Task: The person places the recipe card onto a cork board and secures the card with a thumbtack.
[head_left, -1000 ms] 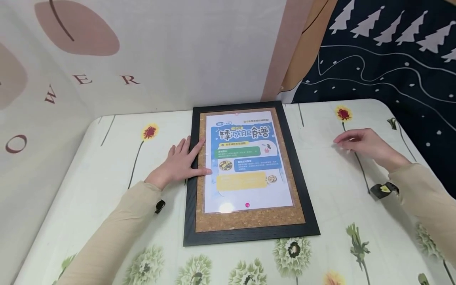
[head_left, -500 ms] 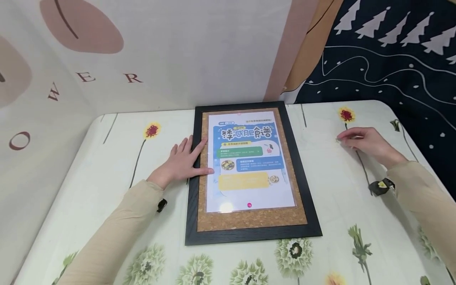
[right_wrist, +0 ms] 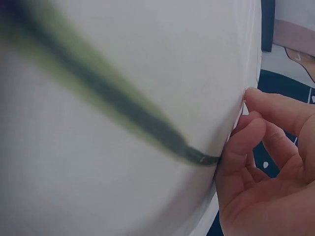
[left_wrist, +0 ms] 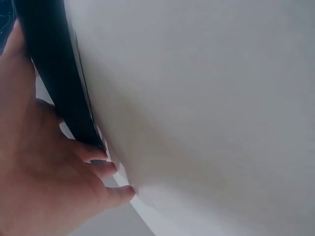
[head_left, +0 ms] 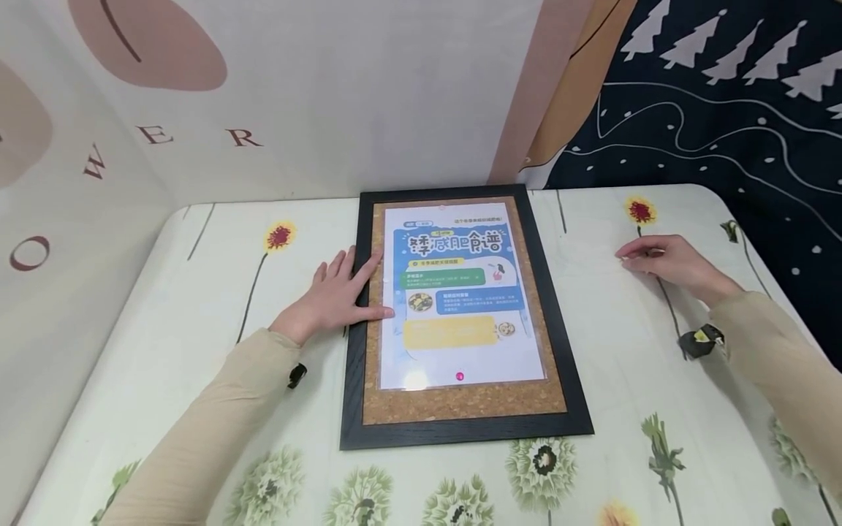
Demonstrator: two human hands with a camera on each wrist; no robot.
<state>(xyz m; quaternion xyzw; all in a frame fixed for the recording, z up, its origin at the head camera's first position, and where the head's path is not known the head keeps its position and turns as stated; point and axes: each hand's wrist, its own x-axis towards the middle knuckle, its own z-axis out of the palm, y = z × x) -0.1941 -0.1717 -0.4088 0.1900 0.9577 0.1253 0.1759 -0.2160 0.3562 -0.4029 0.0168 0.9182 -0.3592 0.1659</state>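
Observation:
A cork board [head_left: 460,409] in a black frame lies on the table, bearing a printed poster [head_left: 434,365] in a clear sleeve. A round pink pushpin head [head_left: 460,376] shows at the poster's lower edge. My left hand [head_left: 329,303] rests spread over the frame's left side, its thumb reaching onto the poster. In the left wrist view its fingertips [left_wrist: 129,191] lie on the cloth beside the frame. My right hand [head_left: 671,264] is at the cloth, right of the board, with thumb and index close together. A tiny pale speck shows by its index fingertip [right_wrist: 250,93]; I cannot tell whether it is pinched.
A white flower-printed cloth [head_left: 197,307] covers the table. Behind the board hangs a pale curtain [head_left: 329,109], with a dark tree-print cloth [head_left: 697,139] at the right. The board's far edge lies close to the curtain.
My right hand makes a small shift over the same patch of cloth, its fingertips drawing closer together. The left hand keeps its place on the frame, and the board has not moved.

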